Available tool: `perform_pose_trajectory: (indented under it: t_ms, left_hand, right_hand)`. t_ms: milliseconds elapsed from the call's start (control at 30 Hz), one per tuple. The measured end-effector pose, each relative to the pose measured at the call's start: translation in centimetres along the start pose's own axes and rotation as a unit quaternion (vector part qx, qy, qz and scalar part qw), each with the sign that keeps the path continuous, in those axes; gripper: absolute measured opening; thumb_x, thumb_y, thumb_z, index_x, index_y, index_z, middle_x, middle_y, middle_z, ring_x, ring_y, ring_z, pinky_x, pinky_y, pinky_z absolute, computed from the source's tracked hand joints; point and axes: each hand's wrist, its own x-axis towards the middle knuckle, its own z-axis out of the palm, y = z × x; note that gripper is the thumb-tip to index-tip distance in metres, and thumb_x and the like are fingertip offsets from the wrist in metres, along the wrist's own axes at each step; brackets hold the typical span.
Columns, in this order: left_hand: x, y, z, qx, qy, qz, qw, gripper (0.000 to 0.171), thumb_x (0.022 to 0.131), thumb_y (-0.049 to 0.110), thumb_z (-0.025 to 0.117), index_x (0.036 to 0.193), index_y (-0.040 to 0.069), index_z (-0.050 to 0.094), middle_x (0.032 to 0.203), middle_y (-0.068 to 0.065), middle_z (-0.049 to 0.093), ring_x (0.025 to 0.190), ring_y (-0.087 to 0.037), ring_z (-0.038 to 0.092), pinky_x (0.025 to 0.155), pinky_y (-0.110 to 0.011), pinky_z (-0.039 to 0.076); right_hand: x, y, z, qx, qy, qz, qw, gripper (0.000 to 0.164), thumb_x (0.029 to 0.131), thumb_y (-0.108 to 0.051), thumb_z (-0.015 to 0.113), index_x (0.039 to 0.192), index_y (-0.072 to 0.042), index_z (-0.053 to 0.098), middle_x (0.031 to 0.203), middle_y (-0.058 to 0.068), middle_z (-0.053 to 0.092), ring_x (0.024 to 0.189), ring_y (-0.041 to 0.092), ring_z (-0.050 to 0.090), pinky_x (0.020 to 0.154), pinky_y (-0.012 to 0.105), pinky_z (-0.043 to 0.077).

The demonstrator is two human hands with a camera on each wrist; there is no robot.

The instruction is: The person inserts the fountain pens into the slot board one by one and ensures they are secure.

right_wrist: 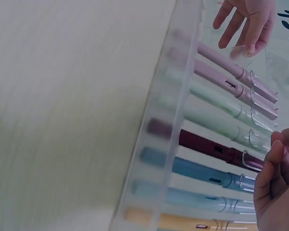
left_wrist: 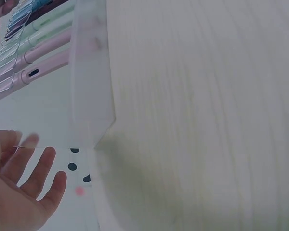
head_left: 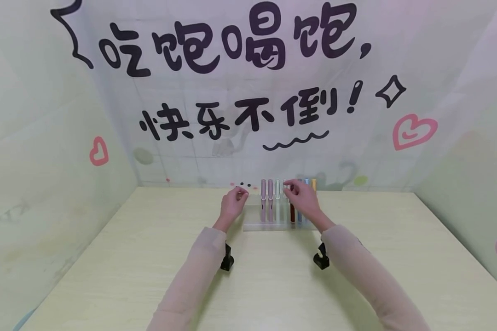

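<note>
A clear pen stand (head_left: pixel 254 226) holds several capped pens upright in a row. The left hand (head_left: pixel 233 203) is at the stand's left end. Its thumb and index finger pinch the thin clear edge, while the other fingers spread apart in the left wrist view. At the caps, the right hand (right_wrist: pixel 282 180) brings thumb and index fingertips together on the top of the second pale green pen (right_wrist: pixel 209 122). Beside that pen stand a dark red pen (right_wrist: pixel 202 144) and another pale green pen (right_wrist: pixel 214 98). Two pink pens (left_wrist: pixel 48 62) stand nearest the left hand.
A blue pen (right_wrist: pixel 197 171), a light blue pen (right_wrist: pixel 197 197) and a yellow pen (right_wrist: pixel 183 222) fill the stand's right side. The pale wooden table (head_left: pixel 273 285) meets a printed wall cloth (head_left: pixel 182 161) behind the stand. Black wrist mounts (head_left: pixel 227 259) hang under both sleeves.
</note>
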Motion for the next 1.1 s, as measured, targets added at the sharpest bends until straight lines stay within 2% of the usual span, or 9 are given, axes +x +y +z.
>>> perform_pose_trajectory:
  t_ms: [167,600,800,867,967,1100]
  left_hand:
    - [0.1,-0.1,0.0,-0.001,-0.003,-0.001,1.0,0.016,0.089,0.014,0.053,0.099,0.003,0.058,0.101,-0.012,0.061,0.096,-0.025,0.057,0.082,-0.035,0.044]
    - [0.1,-0.2,0.0,0.015,-0.016,0.0,0.9998,0.019,0.09,0.017,0.052,0.101,0.003,0.058,0.103,-0.012,0.061,0.098,-0.025,0.056,0.084,-0.036,0.042]
    - [-0.4,-0.2,-0.5,0.038,-0.035,0.009,0.9986,0.028,0.092,0.023,0.047,0.11,0.004,0.057,0.111,-0.013,0.058,0.101,-0.028,0.054,0.085,-0.04,0.041]
    - [-0.6,-0.1,-0.8,0.061,-0.041,0.017,0.9971,0.033,0.093,0.027,0.045,0.116,0.005,0.055,0.117,-0.012,0.054,0.106,-0.029,0.05,0.085,-0.041,0.04]
    - [-0.7,0.0,-1.6,0.123,-0.034,0.054,0.9903,0.04,0.093,0.032,0.042,0.124,0.008,0.049,0.126,-0.013,0.047,0.114,-0.03,0.043,0.087,-0.047,0.037]
    - [-0.4,-0.2,-2.9,0.231,-0.009,0.101,0.9676,0.048,0.093,0.039,0.037,0.133,0.012,0.038,0.138,-0.015,0.03,0.124,-0.032,0.027,0.093,-0.054,0.026]
  right_hand:
    - [-1.2,1.4,-1.1,0.015,0.004,0.0,1.0,0.022,0.086,-0.014,0.056,0.106,-0.005,0.061,0.052,0.002,0.043,0.044,0.014,0.036,0.041,0.026,0.03]
    - [-3.7,3.7,-4.5,0.027,0.014,-0.001,1.0,0.023,0.086,-0.011,0.056,0.106,-0.002,0.059,0.056,0.009,0.052,0.044,0.015,0.047,0.039,0.025,0.037]
    - [-4.4,4.9,-6.2,0.025,0.02,0.006,0.999,0.024,0.088,-0.015,0.055,0.107,-0.002,0.059,0.055,0.006,0.051,0.045,0.014,0.049,0.04,0.026,0.04]
    - [-4.6,5.3,-6.9,0.025,0.025,0.006,0.999,0.024,0.088,-0.015,0.055,0.108,-0.002,0.058,0.057,0.007,0.052,0.047,0.016,0.05,0.042,0.026,0.043]
    - [-4.9,5.8,-8.0,0.006,0.041,0.004,0.999,0.024,0.088,-0.015,0.054,0.108,-0.002,0.058,0.062,0.009,0.056,0.052,0.022,0.054,0.046,0.028,0.044]
    - [-4.8,6.7,-9.5,-0.062,0.068,-0.022,0.995,0.026,0.087,-0.015,0.054,0.109,0.0,0.057,0.078,0.013,0.061,0.069,0.028,0.057,0.059,0.036,0.045]
